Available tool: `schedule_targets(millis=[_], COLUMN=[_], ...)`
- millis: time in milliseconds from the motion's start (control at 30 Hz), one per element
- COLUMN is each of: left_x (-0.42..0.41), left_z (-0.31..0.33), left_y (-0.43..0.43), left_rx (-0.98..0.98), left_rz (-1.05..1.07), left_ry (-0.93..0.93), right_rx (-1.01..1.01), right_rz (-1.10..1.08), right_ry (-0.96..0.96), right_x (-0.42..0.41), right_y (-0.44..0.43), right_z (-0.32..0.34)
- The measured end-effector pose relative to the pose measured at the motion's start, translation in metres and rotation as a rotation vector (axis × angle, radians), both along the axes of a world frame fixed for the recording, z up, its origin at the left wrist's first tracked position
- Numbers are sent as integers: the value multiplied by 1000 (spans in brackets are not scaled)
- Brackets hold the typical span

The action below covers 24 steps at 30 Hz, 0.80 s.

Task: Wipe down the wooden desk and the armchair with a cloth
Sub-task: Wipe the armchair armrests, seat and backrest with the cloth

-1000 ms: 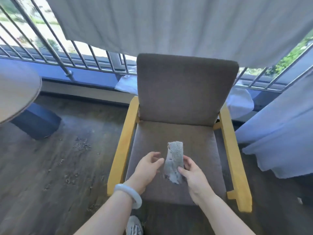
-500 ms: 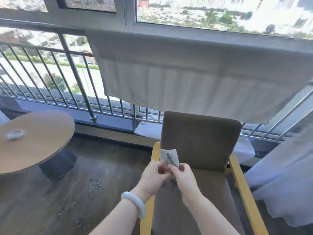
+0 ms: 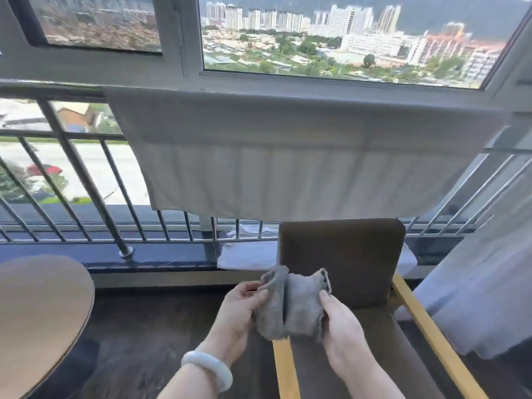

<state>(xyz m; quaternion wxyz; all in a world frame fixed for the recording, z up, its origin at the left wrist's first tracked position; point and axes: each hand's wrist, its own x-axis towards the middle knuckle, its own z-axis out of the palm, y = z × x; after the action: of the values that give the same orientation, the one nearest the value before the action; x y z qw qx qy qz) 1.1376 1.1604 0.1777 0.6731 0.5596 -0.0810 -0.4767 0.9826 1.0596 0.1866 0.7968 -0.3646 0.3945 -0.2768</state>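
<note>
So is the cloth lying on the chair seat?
No, the left hand and right hand hold the cloth up in front of the chair.

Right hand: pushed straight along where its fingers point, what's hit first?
The right hand grips the cloth, so that comes first; beyond it, probably the armchair backrest, though depth is unclear.

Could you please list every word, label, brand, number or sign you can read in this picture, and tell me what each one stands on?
No text can be read.
The cloth, the armchair, the wooden desk, the bracelet and the white sheet hung on the railing show no print or label.
Any signs on the distant buildings outside the window are too small to read.
</note>
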Motion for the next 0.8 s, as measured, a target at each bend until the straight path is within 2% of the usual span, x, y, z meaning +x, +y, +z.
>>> schedule_targets(millis=[167,333,400,467,600,700,733,800], left_x=[64,121,135,141,145,156,162,178], left_z=[-12,-21,-25,-26,-27,-29,-31,-35], left_y=[-48,-105,-131,-159,-212,-246,-257,-277], left_rx=[88,344,402,406,271,157,112,44], left_rz=[97,-94,-176,-269,-321,-351,-358,-430], left_ry=[-160,-440,-438,-219,366,786,861,894], right_rx=[37,21,30,40,129,237,260,285], right_rz=[-156,-132,-98,-62,-43,-128,-149,-178], right_ry=[-22,11,55,90,144,70,51,79], right_x=[30,90,116,140,175,192,196,203], right_y=[-62,-119,-133,-145,-167,-193,-205,-228], right_z=[-3,7,10,11,10,4,1,-5])
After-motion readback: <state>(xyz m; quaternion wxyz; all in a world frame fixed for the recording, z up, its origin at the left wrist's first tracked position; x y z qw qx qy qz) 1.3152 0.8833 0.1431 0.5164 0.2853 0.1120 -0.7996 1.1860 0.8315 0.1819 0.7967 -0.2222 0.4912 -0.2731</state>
